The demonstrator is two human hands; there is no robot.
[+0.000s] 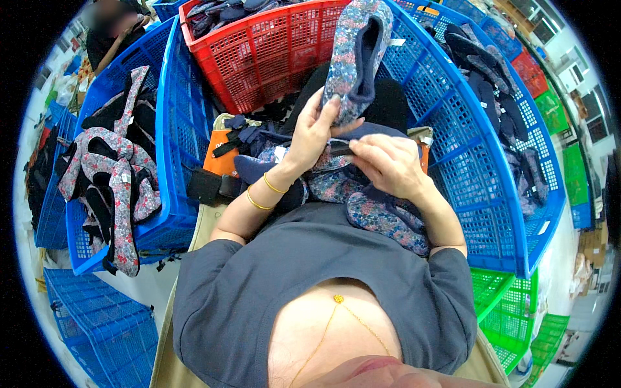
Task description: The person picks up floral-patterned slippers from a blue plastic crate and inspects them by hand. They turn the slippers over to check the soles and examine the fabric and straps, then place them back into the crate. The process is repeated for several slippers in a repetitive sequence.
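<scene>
My left hand [312, 134] is closed around the lower end of a blue floral slipper [341, 52] with a dark navy lining. The slipper stands upright in front of me, its opening facing right. My right hand [390, 163] is just right of and below the left, thumb and fingers pinched together. A dark edge lies at its fingertips; whether it is fabric or a tool I cannot make out. Under both hands, more floral slippers [387, 218] and navy cloth pieces [255, 169] are heaped on my lap.
A red basket [268, 61] holding dark slippers stands ahead. On the left, a blue basket [178, 142] holds grey-and-red floral slippers [119, 187]. Another blue basket [453, 123] with navy slippers [498, 110] curves along my right. Green baskets [501, 313] stand at lower right. A person [107, 39] is at far left.
</scene>
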